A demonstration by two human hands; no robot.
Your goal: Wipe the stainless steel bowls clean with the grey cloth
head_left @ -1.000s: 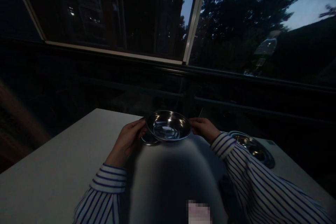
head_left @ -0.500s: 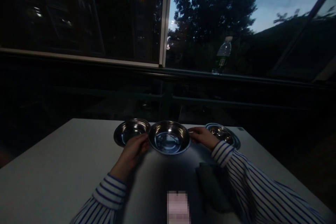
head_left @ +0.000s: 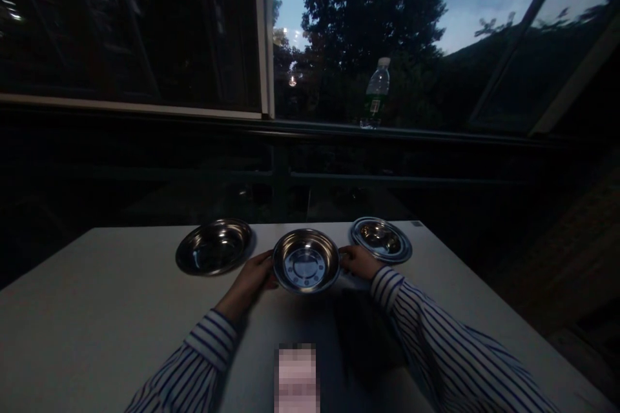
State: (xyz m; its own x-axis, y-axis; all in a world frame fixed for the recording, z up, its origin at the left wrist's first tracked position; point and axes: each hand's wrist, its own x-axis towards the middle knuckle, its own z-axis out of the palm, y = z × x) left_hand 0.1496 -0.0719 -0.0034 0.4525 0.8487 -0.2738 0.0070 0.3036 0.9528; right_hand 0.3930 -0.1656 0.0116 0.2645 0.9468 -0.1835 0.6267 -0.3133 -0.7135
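A round steel bowl (head_left: 305, 261) sits at the middle of the white table (head_left: 97, 310), held between both hands. My left hand (head_left: 252, 276) grips its left rim with curled fingers. My right hand (head_left: 357, 261) grips its right rim. Both arms wear striped sleeves. A second steel bowl (head_left: 214, 246) lies to the left on the table. A third steel dish (head_left: 381, 239) lies to the right near the far edge. A dark cloth (head_left: 361, 329) lies on the table under my right forearm.
A plastic water bottle (head_left: 376, 93) stands on the dark window ledge beyond the table. Behind it are large windows with trees and dusk sky. A blurred patch sits at the bottom middle. The light is dim.
The view has swung, so the left bowl and right dish show in full. The held bowl has come slightly lower and nearer the table, both hands still on its rim.
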